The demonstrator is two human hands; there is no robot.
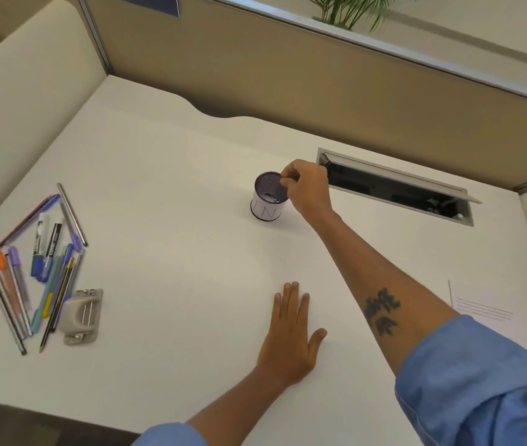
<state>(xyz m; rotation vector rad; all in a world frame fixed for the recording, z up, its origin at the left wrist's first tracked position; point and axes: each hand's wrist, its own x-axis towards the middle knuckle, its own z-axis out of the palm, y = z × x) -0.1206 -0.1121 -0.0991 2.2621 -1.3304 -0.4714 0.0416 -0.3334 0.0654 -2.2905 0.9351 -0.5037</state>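
A black mesh pen cup [268, 198] with a white paper label stands upright near the middle of the white desk [172, 194]. My right hand [309, 188] reaches forward and pinches the cup's right rim with thumb and fingers. My left hand [291, 336] lies flat on the desk nearer to me, fingers straight, holding nothing. Several pens, pencils and markers [35, 268] lie scattered at the desk's left side.
A grey stapler-like tool [82, 315] lies beside the pens. An open cable tray slot [397, 188] is set in the desk behind the cup. A lined sheet of paper [481, 307] lies at the right. Partition walls [288, 78] bound the desk at the back and left.
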